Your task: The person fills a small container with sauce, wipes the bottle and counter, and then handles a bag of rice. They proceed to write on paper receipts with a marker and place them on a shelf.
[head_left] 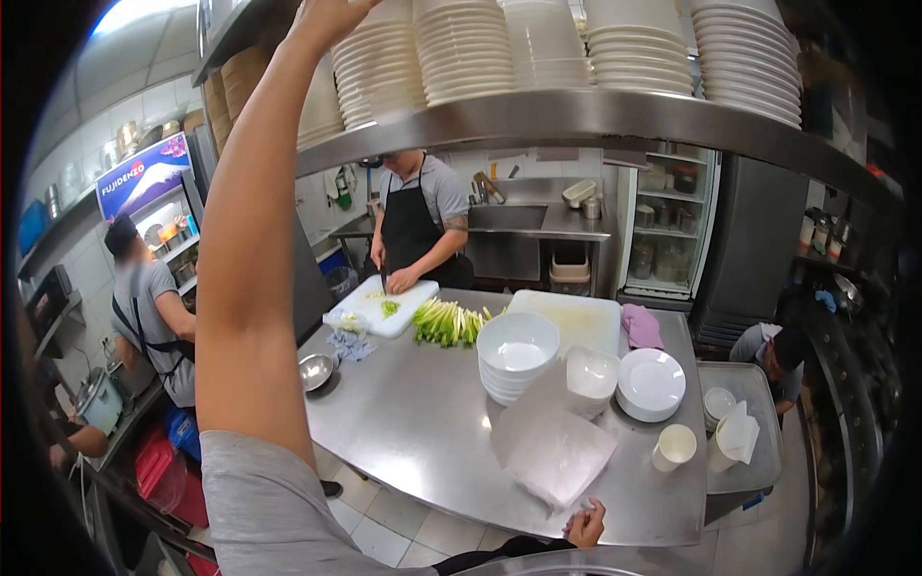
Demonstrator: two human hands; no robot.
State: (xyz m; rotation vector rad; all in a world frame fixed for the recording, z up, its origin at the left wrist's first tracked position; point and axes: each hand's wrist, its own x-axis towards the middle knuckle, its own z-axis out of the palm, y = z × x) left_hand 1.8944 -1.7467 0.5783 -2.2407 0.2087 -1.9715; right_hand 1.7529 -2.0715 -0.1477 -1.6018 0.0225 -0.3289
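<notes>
My left arm stretches up across the view, and my left hand (328,17) is at the top edge beside a stack of white containers (379,72) on the steel shelf (615,117). Its fingertips are cut off by the frame. My right hand (584,524) rests low at the near edge of the steel table (413,422), its fingers loosely curled with nothing visible in them. Just beyond it lies crumpled whitish paper (559,451). Stacked white bowls (519,343), square bowls (591,374), round plates (650,384) and a paper cup (674,447) stand nearby.
Across the table a person (423,206) cuts greens on a white board (384,312). Cut green stalks (447,324), another board (576,317), a pink cloth (642,327) and a metal bowl (316,371) lie there. Other people are at left (158,307) and right (773,355).
</notes>
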